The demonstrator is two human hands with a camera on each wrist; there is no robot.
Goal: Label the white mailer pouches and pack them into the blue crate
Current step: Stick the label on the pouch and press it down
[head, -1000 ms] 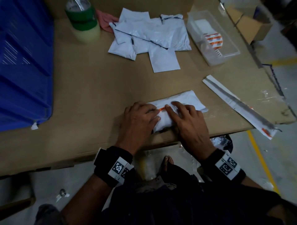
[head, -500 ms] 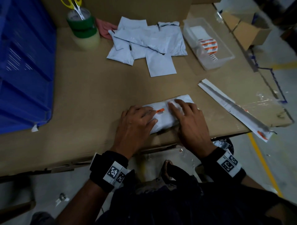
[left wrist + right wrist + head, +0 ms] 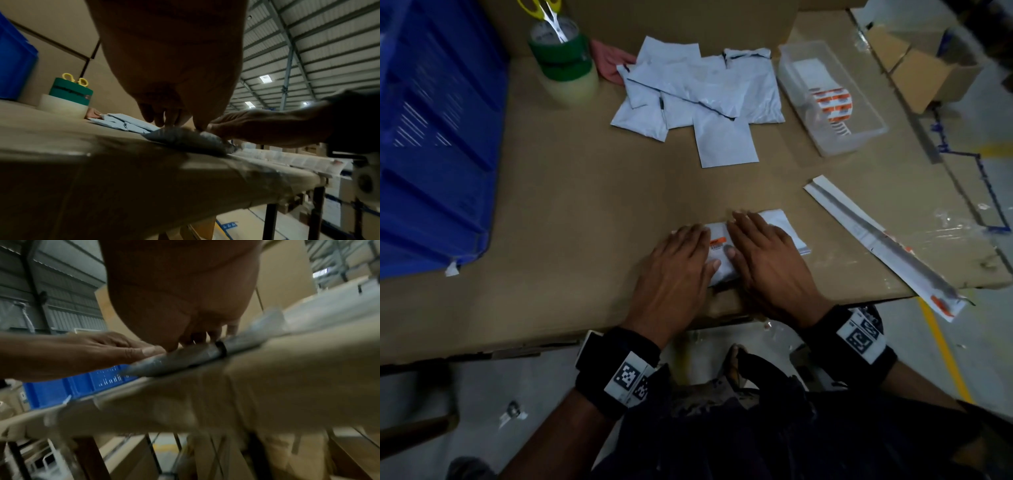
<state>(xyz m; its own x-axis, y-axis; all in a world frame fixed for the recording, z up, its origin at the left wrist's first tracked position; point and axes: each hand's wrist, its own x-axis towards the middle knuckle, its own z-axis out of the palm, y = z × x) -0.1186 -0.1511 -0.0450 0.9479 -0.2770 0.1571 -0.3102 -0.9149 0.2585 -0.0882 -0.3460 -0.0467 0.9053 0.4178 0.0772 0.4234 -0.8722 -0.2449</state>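
Your left hand (image 3: 674,270) and right hand (image 3: 767,263) press flat, fingers straight, on the padded white mailer pouch (image 3: 782,224). Between your thumbs sits what looks like an orange-and-white sticker label (image 3: 717,244).

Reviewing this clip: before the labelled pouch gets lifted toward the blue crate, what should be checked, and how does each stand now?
1. Orange-and-white label stuck on the near white mailer pouch: ok.
2. Left hand and right hand flat on that pouch: ok.
3. Label edges fully pressed down: cannot tell.
4. Blue plastic crate at the left: ok.
5. Room inside the crate: cannot tell.
6. Unlabelled pouches in the far pile remain: not ok.
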